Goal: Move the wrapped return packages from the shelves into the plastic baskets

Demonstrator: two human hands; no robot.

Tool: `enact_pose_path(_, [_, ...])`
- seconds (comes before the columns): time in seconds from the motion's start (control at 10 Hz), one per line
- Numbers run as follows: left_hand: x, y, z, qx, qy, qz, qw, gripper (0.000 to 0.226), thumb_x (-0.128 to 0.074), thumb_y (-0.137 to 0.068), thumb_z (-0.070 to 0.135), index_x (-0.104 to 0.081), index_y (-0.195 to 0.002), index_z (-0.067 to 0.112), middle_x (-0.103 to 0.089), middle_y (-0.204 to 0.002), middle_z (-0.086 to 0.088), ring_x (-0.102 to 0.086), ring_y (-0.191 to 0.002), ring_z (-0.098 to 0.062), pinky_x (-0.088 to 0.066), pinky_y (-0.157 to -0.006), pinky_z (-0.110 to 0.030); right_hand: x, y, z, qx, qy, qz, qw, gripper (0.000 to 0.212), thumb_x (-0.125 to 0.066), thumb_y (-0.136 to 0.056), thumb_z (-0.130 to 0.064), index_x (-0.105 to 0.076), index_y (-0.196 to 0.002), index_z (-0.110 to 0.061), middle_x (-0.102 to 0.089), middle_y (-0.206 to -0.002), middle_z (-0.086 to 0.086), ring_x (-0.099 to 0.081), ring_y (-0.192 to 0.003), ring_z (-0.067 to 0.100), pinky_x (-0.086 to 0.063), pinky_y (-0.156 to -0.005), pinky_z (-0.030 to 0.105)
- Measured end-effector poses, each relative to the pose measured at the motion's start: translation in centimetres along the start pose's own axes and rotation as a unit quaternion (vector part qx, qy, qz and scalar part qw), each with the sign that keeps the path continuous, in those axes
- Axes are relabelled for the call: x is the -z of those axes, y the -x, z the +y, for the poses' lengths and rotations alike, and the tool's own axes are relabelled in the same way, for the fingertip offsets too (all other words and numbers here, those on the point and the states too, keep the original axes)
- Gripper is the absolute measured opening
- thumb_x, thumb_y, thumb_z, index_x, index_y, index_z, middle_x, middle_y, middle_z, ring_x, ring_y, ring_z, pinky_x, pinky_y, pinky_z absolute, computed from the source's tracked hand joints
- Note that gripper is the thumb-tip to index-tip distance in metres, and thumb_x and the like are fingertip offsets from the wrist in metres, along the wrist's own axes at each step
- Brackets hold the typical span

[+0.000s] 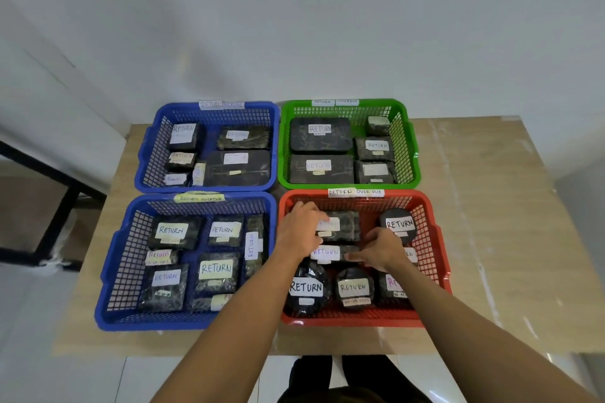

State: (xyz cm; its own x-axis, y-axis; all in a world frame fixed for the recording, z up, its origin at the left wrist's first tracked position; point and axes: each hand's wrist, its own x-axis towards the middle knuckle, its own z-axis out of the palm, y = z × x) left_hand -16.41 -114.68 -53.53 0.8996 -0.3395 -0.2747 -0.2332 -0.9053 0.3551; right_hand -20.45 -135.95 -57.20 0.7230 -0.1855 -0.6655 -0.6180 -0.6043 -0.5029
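Landmark: the red basket (435, 271), the near right one of four baskets on the tabletop (491, 239).
Task's thing: a flat wrapped package (327, 252) with a white RETURN label, lying in the middle of the red basket, its long axis running left to right.
Direction from the fingers: the package lies between the two hands; the left hand (299, 232) is at its left end, the right hand (381, 249) at its right end.
Nearer hand: both are about equally close, I judge; neither has to travel.
Left hand state: fingers curled down over the left end of this package and the one behind it (343, 222); if it really grips, I cannot tell.
Right hand state: fingertips bent and pressed against the right end of the package; a firm pinch is not clear.
Arm pose: both forearms reach forward from the near edge of the red basket, converging toward its middle, palms down.
Neighbours: round packages (353, 288) just in front, another round one (397, 224) at the far right corner.
Likely step: seating or straightening the package in its row.
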Motion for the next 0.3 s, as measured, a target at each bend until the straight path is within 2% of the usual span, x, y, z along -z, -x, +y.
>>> enact_pose_path(0.1, [-0.2,-0.2,-0.2,-0.009,0.001,0.004,1.0,0.054,-0.083,-0.08,0.02,-0.066,-0.13,0.032,-0.057,-0.119,0.008,-0.049,-0.112,-0.018,-0.052,-0.089,-0.037,-0.3,0.0,0.0,0.0,-0.008,0.006,1.0,0.079,-0.099,-0.03,-0.054,-0.059,-0.09,-0.02,-0.074,-0.087,0.004,-0.074,-0.079,0.025,-0.064,-0.073,0.045])
enact_pose_path(0.2, [0.3,-0.6,-0.5,-0.02,0.014,-0.023,0.999,0.056,-0.082,-0.08,0.02,-0.065,-0.133,0.029,-0.057,-0.121,0.005,-0.048,-0.114,-0.021,-0.05,-0.091,-0.037,-0.3,0.1,-0.4,0.005,0.005,0.01,1.0,0.072,-0.101,-0.04,-0.049,-0.058,-0.09,-0.021,-0.074,-0.087,0.003,-0.073,-0.081,0.024,-0.063,-0.076,0.045])
enact_pose_path(0.3, [1.4,-1.5,-0.4,-0.012,0.026,-0.091,0.995,0.061,-0.083,-0.079,0.017,-0.063,-0.136,0.025,-0.059,-0.133,-0.001,-0.052,-0.123,-0.025,-0.049,-0.098,-0.039,0.5,0.4,-0.8,0.011,0.03,-0.002,0.999,0.068,-0.099,-0.046,-0.052,-0.06,-0.092,-0.02,-0.075,-0.085,0.002,-0.073,-0.08,0.023,-0.063,-0.078,0.044])
